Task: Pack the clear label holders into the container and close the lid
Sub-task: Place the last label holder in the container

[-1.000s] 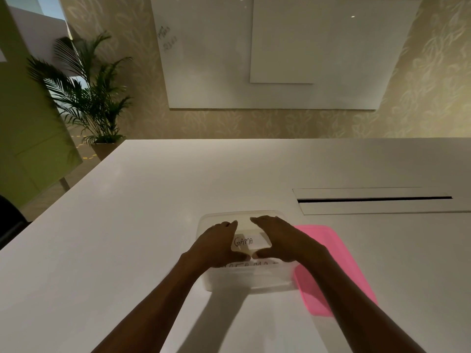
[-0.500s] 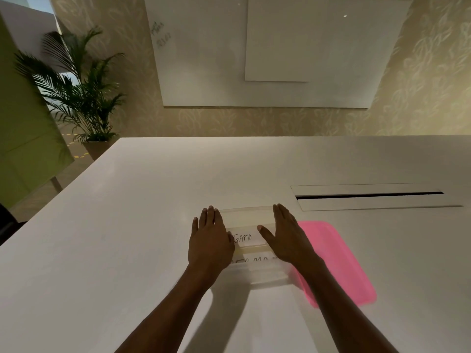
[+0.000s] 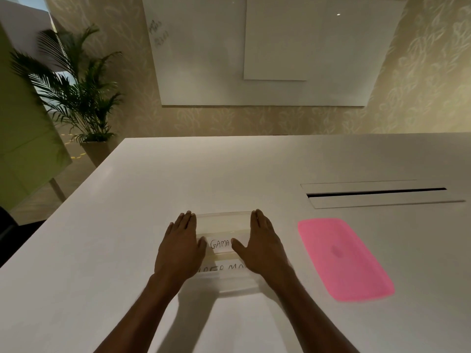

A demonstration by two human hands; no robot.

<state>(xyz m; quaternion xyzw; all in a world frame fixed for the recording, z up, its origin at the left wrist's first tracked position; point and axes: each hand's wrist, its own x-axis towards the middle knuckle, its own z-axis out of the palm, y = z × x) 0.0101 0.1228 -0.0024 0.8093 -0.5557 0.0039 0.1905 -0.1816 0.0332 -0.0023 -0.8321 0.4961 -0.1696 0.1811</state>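
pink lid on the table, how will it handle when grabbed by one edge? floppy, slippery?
The pink lid lies thin and flat on the white table, so it is probably light and may flex a little. Flush contact likely makes an edge hard to catch; sliding it first may help. Its smooth look suggests some slipperiness.

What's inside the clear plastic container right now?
Inside the clear plastic container lies a clear label holder with a card reading GAMA. Another lettered card shows nearer. Left hand and right hand cover the ends.
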